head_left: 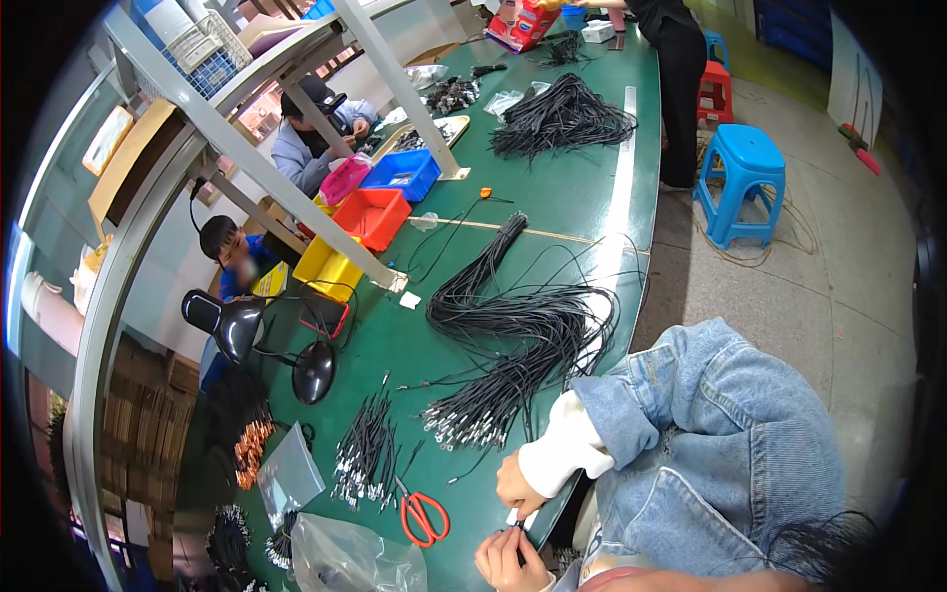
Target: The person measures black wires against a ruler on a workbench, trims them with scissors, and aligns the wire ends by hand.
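Note:
At the table's near edge, my two hands meet in front of the denim jacket. My right hand (pixel 520 486), coming out of a white cuff and denim sleeve, is closed with its fingers bent down, its fingertips partly hidden. Just below it, my left hand (pixel 511 559) pinches at a small black and white piece (pixel 522 519) between the hands; its kind is too small to make out. Red-handled scissors (pixel 424 520) lie to the left of my hands. Beyond them spreads a large bundle of black cables (pixel 508 335) with silvery ends, and a smaller bunch of short black cables (pixel 364 456).
A clear plastic bag (pixel 355 557) and a flat bag (pixel 291 479) lie at the lower left, near orange-tipped cables (pixel 254 452). A black lamp (pixel 314 372), coloured bins (pixel 371 218) and shelf posts line the far side. Other people work around the table; a blue stool (pixel 747 178) stands right.

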Demonstrator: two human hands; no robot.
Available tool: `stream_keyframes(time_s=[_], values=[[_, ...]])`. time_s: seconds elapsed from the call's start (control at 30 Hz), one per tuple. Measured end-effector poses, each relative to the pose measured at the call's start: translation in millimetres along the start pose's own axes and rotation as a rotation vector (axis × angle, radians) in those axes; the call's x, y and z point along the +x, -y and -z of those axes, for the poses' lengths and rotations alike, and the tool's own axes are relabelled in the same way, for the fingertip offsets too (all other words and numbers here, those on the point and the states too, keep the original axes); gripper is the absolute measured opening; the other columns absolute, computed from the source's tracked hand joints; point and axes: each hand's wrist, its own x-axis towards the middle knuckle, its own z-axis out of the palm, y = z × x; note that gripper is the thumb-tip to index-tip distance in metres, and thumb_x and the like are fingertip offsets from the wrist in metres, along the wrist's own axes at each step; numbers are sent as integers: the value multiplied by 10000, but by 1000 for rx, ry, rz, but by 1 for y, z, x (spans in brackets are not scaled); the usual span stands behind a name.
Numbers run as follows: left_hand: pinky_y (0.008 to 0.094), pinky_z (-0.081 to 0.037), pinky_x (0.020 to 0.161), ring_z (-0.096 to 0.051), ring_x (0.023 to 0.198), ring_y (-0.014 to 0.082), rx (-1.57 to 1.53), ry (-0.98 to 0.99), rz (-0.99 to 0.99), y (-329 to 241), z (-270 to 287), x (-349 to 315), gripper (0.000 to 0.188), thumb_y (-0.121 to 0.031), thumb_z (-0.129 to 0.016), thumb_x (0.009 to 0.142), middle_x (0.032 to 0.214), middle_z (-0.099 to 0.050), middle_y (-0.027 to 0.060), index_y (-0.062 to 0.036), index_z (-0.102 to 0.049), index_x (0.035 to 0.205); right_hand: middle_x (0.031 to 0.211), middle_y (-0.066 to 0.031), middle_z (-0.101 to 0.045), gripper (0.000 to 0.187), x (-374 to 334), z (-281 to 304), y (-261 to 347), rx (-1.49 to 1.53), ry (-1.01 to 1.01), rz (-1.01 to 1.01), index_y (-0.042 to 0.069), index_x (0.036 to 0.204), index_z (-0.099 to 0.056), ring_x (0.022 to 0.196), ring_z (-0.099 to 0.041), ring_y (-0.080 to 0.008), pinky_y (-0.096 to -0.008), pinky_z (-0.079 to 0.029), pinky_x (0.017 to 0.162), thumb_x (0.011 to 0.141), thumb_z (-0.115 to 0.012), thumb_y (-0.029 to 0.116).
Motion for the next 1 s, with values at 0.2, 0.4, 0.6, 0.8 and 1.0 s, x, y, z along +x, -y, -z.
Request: stream_keyframes(time_s=[0.2,0.4,0.6,0.8,1.0], values=[[369,-432,690,-546,716,290,-3,-35,-28,3,-7,-1,152,68,-628,656,782,-588,143,31,-610,803,547,-132,-559,269,-2,-4,-3,16,-33,-2,45,585,-579,559,-565,-331,-411,-434,495,660,-593,304],[369,-431,688,-545,715,288,2,-26,-18,5,-5,-2,155,71,-622,661,782,-588,147,34,-610,811,550,-135,-557,267,2,-5,-4,53,-15,12,44,580,-573,567,-564,-332,-410,-434,497,656,-594,298],[370,-432,697,-541,731,298,-23,-54,-17,2,-7,-2,170,70,-623,662,797,-588,150,33,-610,827,549,-131,-558,270,2,-4,-5,31,16,-10,41,581,-573,564,-565,-326,-410,-435,500,663,-592,297],[372,-434,704,-534,756,309,-4,-8,-38,6,-6,-2,163,70,-614,678,832,-582,159,36,-609,837,563,-121,-569,276,-1,-1,-3,26,-9,-3,37,584,-576,578,-572,-322,-406,-443,513,674,-591,297],[384,-434,704,-529,757,312,15,-20,-27,9,-6,-2,173,55,-615,687,828,-577,155,26,-616,857,639,-83,-601,196,-3,-1,1,118,-109,34,82,745,-578,638,-592,-297,-406,-456,543,684,-609,265]])
